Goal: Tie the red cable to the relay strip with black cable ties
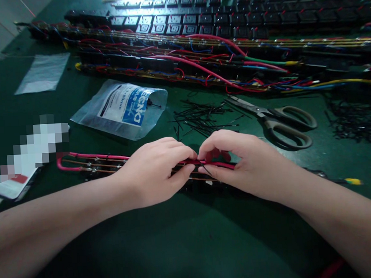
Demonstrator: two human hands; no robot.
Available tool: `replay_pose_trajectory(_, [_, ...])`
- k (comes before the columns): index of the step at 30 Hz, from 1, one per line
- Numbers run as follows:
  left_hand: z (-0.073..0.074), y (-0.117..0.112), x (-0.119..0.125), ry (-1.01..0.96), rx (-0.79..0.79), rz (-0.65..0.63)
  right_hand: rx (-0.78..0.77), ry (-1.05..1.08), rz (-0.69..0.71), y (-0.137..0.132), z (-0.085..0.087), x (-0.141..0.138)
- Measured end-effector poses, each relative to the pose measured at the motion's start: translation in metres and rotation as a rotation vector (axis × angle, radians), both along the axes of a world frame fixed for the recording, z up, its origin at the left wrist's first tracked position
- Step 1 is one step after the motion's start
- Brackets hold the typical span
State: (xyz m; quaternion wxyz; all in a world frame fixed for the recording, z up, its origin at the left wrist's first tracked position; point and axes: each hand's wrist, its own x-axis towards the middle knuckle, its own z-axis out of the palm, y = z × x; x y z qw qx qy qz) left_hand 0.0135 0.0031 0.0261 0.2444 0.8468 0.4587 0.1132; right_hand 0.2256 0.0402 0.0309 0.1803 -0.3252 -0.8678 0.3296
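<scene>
Apparently mid-fastening, the left hand (152, 170) pinches the red cable (98, 156), which runs from nine o'clock toward three, while the right hand (251, 164) pinches a black tie (205, 169) at it. Cinching likely calls for a steady pull; scissors (261, 110) lie toward two o'clock.

Cable (95, 156) pinkish red. Cable ties (199, 116) black. Table (192, 247) dark green. Scissors (259, 110) silver-bladed, handles (287, 137) black and olive-grey. Bag label (116, 102) white and blue. Connector tip (353, 181) yellow.
</scene>
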Motion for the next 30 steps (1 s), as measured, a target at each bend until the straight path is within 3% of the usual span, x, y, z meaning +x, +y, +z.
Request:
replay_pose_trajectory(13, [0.0020, 0.0001, 0.0002, -0.043, -0.021, 0.008, -0.019, -0.011, 0.018, 0.0013, 0.0006, -0.0001])
replay_pose_trajectory(30, [0.0003, 0.0003, 0.0000, -0.027, 0.032, 0.026, 0.070, -0.028, -0.008, -0.0040, 0.0006, -0.0022])
